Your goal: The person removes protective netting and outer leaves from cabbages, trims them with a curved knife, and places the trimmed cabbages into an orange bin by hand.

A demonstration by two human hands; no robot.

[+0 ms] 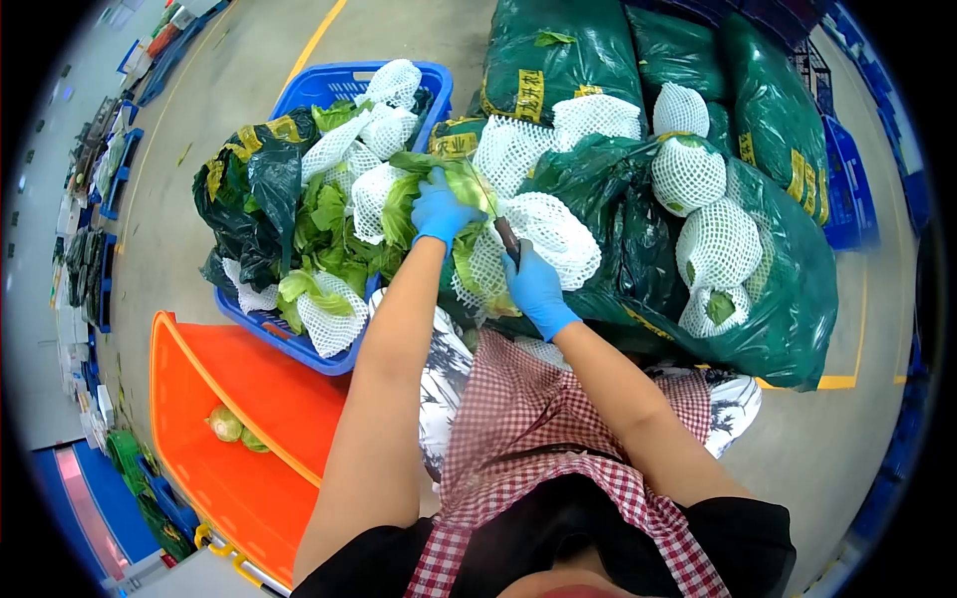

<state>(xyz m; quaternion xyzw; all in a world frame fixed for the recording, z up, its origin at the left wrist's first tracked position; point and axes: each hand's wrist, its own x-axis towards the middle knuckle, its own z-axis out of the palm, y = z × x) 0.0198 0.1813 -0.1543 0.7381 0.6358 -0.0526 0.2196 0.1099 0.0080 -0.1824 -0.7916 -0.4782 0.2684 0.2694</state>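
My left hand [442, 208], in a blue glove, is closed on a leafy green cabbage [467, 186]. In my right hand [536, 286], also gloved in blue, is the dark handle of a knife [506, 237], whose blade lies against the cabbage's right side. White foam net sleeves [548, 239] lie just beneath and to the right of the knife. To the left, a blue basket [434, 90] holds loose green leaves [324, 214], more foam nets and a dark green plastic bag [274, 189].
Large green plastic bags [558, 60] are stacked ahead, and an opened one [788, 299] at right carries several net-wrapped cabbages [718, 244]. An orange bin [229, 478] at lower left contains a pale cabbage [225, 425]. A blue crate [847, 184] stands at far right.
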